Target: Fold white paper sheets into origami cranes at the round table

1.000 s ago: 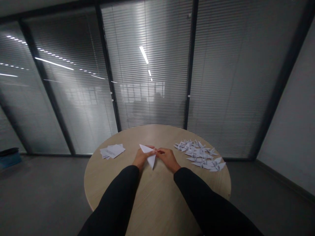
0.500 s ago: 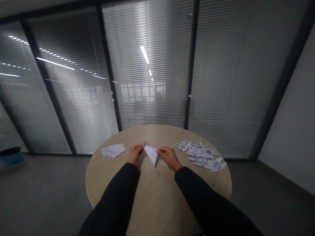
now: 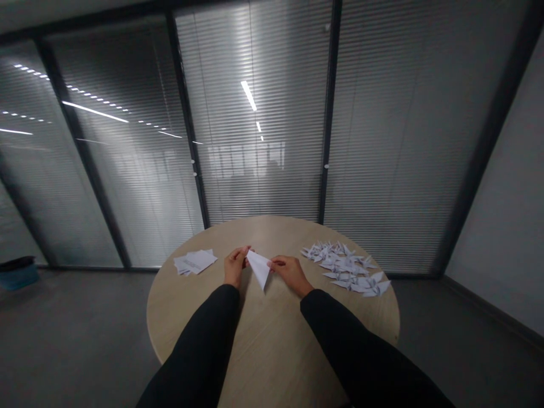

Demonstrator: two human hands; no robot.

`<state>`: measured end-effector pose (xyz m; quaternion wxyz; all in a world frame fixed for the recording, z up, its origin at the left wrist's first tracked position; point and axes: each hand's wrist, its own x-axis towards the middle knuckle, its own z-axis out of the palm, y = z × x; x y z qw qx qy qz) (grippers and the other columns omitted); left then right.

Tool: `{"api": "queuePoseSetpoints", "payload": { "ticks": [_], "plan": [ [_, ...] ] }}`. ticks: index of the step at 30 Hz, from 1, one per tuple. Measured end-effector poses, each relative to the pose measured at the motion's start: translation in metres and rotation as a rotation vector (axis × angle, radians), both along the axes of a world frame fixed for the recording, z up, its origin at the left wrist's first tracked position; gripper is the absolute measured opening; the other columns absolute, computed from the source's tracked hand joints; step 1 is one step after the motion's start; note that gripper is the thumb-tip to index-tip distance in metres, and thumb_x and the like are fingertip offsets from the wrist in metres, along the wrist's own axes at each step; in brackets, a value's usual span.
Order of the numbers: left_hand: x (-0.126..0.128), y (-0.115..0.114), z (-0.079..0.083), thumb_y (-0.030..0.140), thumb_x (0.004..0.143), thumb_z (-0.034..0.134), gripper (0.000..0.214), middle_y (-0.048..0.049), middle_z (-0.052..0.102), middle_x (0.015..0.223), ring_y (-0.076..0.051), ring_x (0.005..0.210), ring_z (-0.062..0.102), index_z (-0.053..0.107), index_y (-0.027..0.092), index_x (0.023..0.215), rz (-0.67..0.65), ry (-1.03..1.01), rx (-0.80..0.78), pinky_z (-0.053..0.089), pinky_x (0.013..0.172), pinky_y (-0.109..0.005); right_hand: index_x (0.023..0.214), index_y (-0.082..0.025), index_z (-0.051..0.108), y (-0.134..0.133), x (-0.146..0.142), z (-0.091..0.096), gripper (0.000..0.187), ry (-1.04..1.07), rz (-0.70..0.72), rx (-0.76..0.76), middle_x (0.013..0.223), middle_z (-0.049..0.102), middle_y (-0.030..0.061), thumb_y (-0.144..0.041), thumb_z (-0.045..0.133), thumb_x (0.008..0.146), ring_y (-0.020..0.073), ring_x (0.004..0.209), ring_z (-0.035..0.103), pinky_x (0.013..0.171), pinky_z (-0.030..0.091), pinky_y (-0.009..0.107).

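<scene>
The folded paper (image 3: 259, 270) sits between the two hands over the worktop (image 3: 272, 340), its long point toward the person; the left hand (image 3: 236, 265), fingers closed, pinches its upper left corner, and the right hand (image 3: 291, 272) nips its right corner between thumb and fingers

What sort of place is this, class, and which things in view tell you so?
Probably an office or small meeting room: there is a dark-framed glass wall with slatted blinds, strip lights show in the glass, and a round table stands before it.
</scene>
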<state>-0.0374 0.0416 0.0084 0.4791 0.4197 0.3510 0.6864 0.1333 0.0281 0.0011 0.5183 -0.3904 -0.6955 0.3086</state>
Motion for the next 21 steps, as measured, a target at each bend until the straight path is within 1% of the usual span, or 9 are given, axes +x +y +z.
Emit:
{"api": "queuePoseSetpoints", "payload": {
  "ticks": [3, 6, 8, 11, 13, 21],
  "plan": [
    [0.004, -0.003, -0.001, 0.043, 0.058, 0.074, 0.047, -0.0070, 0.068, 0.074, -0.011, 0.059, 0.059, 0.068, 0.011, 0.092, -0.139, 0.019, -0.047, 0.045, 0.057, -0.022, 0.072, -0.013, 0.068, 0.002, 0.002, -0.001, 0.027, 0.046, -0.005, -0.011, 0.066, 0.068, 0.0052, -0.039, 0.059, 0.071, 0.0178, 0.061, 0.063, 0.061, 0.049, 0.028],
    [0.010, -0.006, -0.002, 0.042, 0.058, 0.075, 0.043, -0.0087, 0.067, 0.070, -0.013, 0.059, 0.059, 0.069, 0.007, 0.084, -0.276, 0.099, -0.067, 0.046, 0.060, -0.025, 0.072, -0.014, 0.067, 0.004, 0.004, -0.003, 0.027, 0.077, -0.005, -0.013, 0.067, 0.068, 0.0059, -0.040, 0.060, 0.071, 0.0180, 0.061, 0.063, 0.061, 0.049, 0.028],
    [0.013, -0.007, -0.004, 0.040, 0.058, 0.076, 0.040, -0.0109, 0.068, 0.072, -0.016, 0.062, 0.060, 0.069, 0.007, 0.079, -0.307, 0.142, -0.061, 0.047, 0.064, -0.027, 0.072, -0.014, 0.067, 0.005, 0.005, -0.003, 0.029, 0.081, -0.002, -0.011, 0.067, 0.068, 0.0062, -0.041, 0.060, 0.071, 0.0181, 0.062, 0.063, 0.061, 0.049, 0.028],
    [0.013, -0.008, -0.004, 0.038, 0.056, 0.077, 0.038, -0.0121, 0.069, 0.073, -0.018, 0.064, 0.062, 0.069, 0.007, 0.076, -0.287, 0.156, -0.048, 0.047, 0.069, -0.031, 0.074, -0.014, 0.067, 0.006, 0.006, -0.003, 0.031, 0.068, 0.003, 0.006, 0.069, 0.068, 0.0059, -0.043, 0.058, 0.073, 0.0179, 0.064, 0.063, 0.062, 0.050, 0.028],
    [0.012, -0.008, -0.004, 0.038, 0.056, 0.077, 0.037, -0.0122, 0.069, 0.072, -0.018, 0.064, 0.062, 0.070, 0.007, 0.074, -0.272, 0.166, -0.040, 0.047, 0.069, -0.031, 0.074, -0.014, 0.068, 0.006, 0.006, -0.003, 0.030, 0.055, 0.006, 0.011, 0.069, 0.068, 0.0051, -0.043, 0.058, 0.073, 0.0176, 0.065, 0.063, 0.064, 0.049, 0.028],
    [0.010, -0.010, -0.002, 0.040, 0.057, 0.075, 0.035, -0.0098, 0.069, 0.067, -0.017, 0.057, 0.060, 0.070, 0.008, 0.070, -0.187, 0.220, -0.002, 0.044, 0.060, -0.028, 0.075, -0.014, 0.067, 0.006, 0.004, -0.004, 0.027, 0.092, 0.070, -0.017, 0.072, 0.069, 0.0040, -0.041, 0.061, 0.070, 0.0174, 0.069, 0.064, 0.068, 0.048, 0.028]
  ]
}}
